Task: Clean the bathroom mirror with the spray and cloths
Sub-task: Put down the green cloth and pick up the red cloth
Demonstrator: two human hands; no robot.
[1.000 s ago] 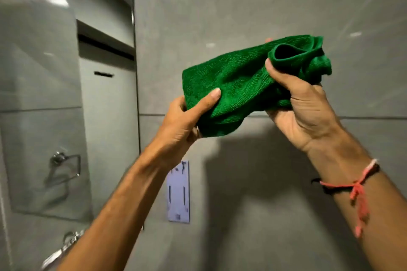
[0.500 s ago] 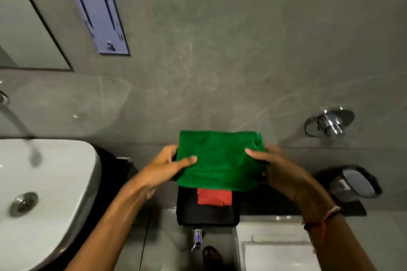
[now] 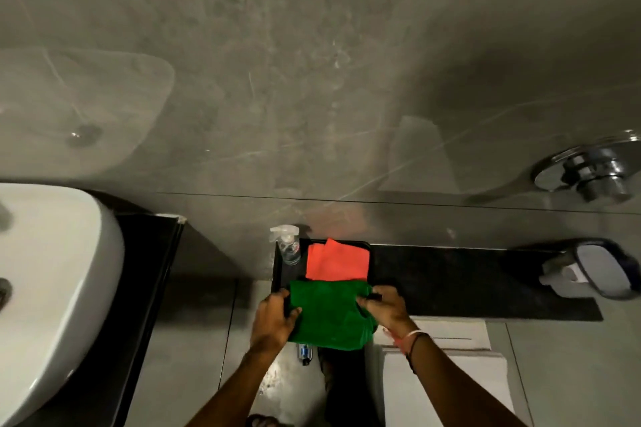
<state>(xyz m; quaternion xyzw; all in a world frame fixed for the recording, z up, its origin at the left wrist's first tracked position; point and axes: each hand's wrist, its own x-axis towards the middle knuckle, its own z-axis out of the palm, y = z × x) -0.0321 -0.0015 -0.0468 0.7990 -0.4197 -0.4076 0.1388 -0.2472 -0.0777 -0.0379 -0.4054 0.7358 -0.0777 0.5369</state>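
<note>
A folded green cloth (image 3: 329, 315) lies over the near end of a black tray (image 3: 279, 274). My left hand (image 3: 274, 321) grips its left edge and my right hand (image 3: 385, 310) grips its right edge. Behind it on the tray rests a red-orange cloth (image 3: 338, 260). A small clear spray bottle (image 3: 288, 246) with a white trigger stands at the tray's far left corner. The mirror is out of view.
The tray rests on a dark ledge (image 3: 468, 281) against the grey tiled wall. A white basin (image 3: 52, 288) sits at left on a black counter. A chrome wall fitting (image 3: 589, 173) and a dark-rimmed holder (image 3: 603, 270) are at right. White toilet cistern lid (image 3: 447, 367) below.
The view swung down from the wall to the ledge. Both hands lowered the green cloth from chest height onto the near end of the tray, uncovering more of the red-orange cloth.
</note>
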